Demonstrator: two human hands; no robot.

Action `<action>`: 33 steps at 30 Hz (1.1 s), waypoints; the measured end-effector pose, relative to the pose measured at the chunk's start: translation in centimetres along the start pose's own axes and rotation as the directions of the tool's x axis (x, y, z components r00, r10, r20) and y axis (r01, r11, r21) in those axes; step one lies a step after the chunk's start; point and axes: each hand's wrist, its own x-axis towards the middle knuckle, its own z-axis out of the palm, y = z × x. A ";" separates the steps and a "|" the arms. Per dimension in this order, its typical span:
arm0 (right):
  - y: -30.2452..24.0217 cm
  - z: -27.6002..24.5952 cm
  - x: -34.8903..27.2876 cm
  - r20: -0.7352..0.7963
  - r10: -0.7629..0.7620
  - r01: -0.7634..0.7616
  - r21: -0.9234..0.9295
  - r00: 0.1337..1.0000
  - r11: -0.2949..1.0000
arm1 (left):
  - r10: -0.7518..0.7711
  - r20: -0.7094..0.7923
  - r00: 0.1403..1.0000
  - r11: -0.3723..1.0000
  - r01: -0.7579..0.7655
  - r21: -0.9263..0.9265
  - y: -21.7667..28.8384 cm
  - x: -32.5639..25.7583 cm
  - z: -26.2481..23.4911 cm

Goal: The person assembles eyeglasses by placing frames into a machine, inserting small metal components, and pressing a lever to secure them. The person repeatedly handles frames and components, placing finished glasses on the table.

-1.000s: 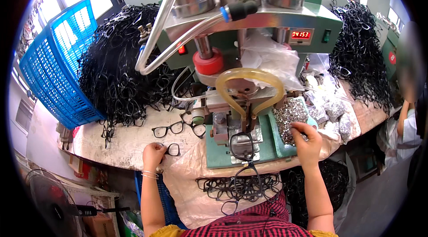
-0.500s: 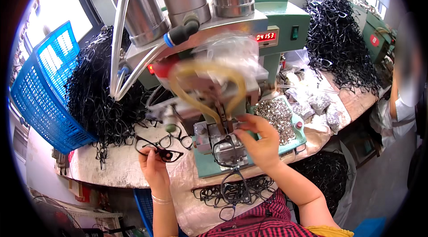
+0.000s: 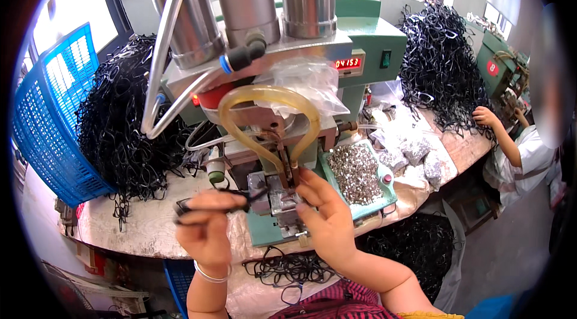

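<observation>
My left hand [image 3: 207,223] pinches a black eyeglass frame [image 3: 243,197], blurred by motion, at the left side of the machine's metal fixture [image 3: 283,199]. One end of the frame reaches toward the fixture. My right hand [image 3: 329,217] is at the fixture's right side, its fingers curled close under the machine's head [image 3: 290,172]; whatever lies between the fingertips is too small to make out. A yellowish looped tube [image 3: 314,121] arches above both hands. More black frames [image 3: 288,268] lie in a pile between my forearms, at the table's front edge.
A green tray [image 3: 390,190] of small metal parts [image 3: 354,172] stands right of the fixture, with plastic bags [image 3: 415,151] beyond. Large heaps of black frames rise at left [image 3: 120,121] and right [image 3: 439,60]. A blue basket [image 3: 54,133] leans at left. Another person's hand [image 3: 485,116] touches the right heap.
My left hand has brought its frame rightward to the fixture. The frame that stood at the fixture under my right hand is gone from there. Another person's hand has appeared at the right heap.
</observation>
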 end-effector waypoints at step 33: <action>6.6 -14.9 4.7 -0.442 -0.260 0.166 -0.240 0.859 0.956 | -0.264 -0.065 0.962 0.248 0.132 0.960 3.0 -3.0 -14.8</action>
